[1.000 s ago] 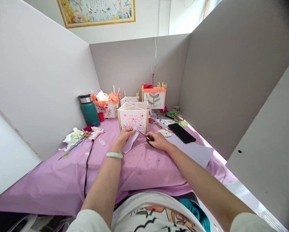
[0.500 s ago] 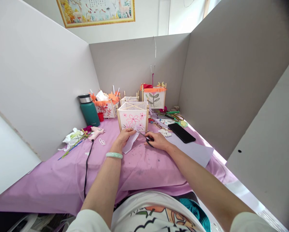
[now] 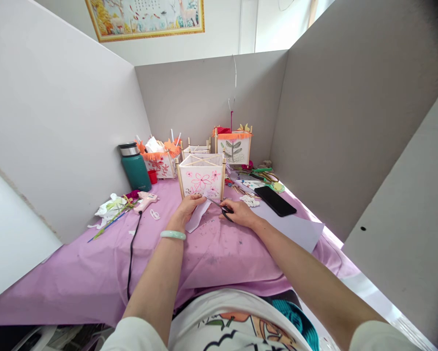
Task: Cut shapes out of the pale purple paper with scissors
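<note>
A strip of pale paper hangs from my left hand, which is closed on its upper end. My right hand grips black-handled scissors, their blades pointing left at the paper's top edge by my left fingertips. Whether the blades are parted is too small to tell. Just behind both hands stands a paper lantern with a wooden-stick frame and pink flowers drawn on its front. A green bangle is around my left wrist.
Left are a green bottle, a pink glue gun with a black cord, and crumpled tissue. Right lie a black phone and a large pale sheet. More decorated lanterns stand behind. Grey panels enclose the table.
Almost nothing differs. Both hands, the paper and the scissors stay in the same place.
</note>
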A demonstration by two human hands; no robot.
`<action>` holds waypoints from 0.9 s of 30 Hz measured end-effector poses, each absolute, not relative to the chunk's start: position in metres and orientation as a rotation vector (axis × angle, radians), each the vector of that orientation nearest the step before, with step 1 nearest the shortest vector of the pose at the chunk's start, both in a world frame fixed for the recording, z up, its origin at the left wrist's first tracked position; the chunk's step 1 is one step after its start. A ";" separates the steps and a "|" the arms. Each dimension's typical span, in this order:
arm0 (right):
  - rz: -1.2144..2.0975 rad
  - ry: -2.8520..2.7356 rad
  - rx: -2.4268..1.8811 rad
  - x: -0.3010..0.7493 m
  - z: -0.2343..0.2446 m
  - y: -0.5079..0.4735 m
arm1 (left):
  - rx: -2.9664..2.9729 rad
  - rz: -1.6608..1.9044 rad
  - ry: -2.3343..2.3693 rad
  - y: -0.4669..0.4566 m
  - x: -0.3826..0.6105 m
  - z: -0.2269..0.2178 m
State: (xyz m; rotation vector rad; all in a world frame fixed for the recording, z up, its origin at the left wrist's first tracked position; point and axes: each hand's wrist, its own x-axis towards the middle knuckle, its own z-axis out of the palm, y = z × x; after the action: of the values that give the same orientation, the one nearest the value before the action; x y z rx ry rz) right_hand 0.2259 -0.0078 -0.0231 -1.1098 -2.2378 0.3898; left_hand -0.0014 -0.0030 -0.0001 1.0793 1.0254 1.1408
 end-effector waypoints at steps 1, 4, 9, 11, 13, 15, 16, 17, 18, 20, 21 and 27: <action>0.389 -2.237 -1.113 0.226 -0.023 -0.008 | 1.080 1.140 1.028 -0.003 -0.001 0.000; 0.388 -2.241 -1.120 0.226 -0.023 -0.007 | 1.082 1.137 1.023 -0.003 -0.001 0.001; 0.380 -2.240 -1.118 0.227 -0.025 -0.005 | 1.078 1.137 1.012 -0.003 -0.002 0.000; 0.372 -2.237 -1.110 0.227 -0.025 -0.004 | 1.084 1.134 1.009 -0.002 -0.003 0.000; 0.368 -2.236 -1.108 0.227 -0.025 -0.005 | 1.088 1.132 1.013 -0.002 -0.003 -0.001; 0.368 -2.239 -1.109 0.227 -0.025 -0.005 | 1.092 1.133 1.020 -0.001 -0.003 -0.001; 0.368 -2.239 -1.110 0.227 -0.025 -0.005 | 1.095 1.131 1.023 -0.002 -0.003 -0.001; 0.368 -2.240 -1.111 0.227 -0.026 -0.005 | 1.101 1.127 1.024 -0.002 -0.003 -0.001; 0.366 -2.239 -1.113 0.226 -0.026 -0.005 | 1.110 1.117 1.023 -0.002 -0.002 -0.001; 0.365 -2.233 -1.118 0.226 -0.026 -0.005 | 1.131 1.086 1.021 -0.004 -0.001 0.001; 0.365 -2.231 -1.117 0.225 -0.026 -0.006 | 1.138 1.071 1.023 -0.005 -0.001 0.001; 0.385 -2.237 -1.090 0.224 -0.023 -0.010 | 1.139 1.025 1.056 -0.009 0.002 0.005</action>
State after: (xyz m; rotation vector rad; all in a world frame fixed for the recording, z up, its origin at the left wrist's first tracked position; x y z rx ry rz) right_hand 0.2241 -0.0098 -0.0231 -1.0905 -2.2370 0.3846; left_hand 0.0020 -0.0089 0.0048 1.1389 1.0559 1.0247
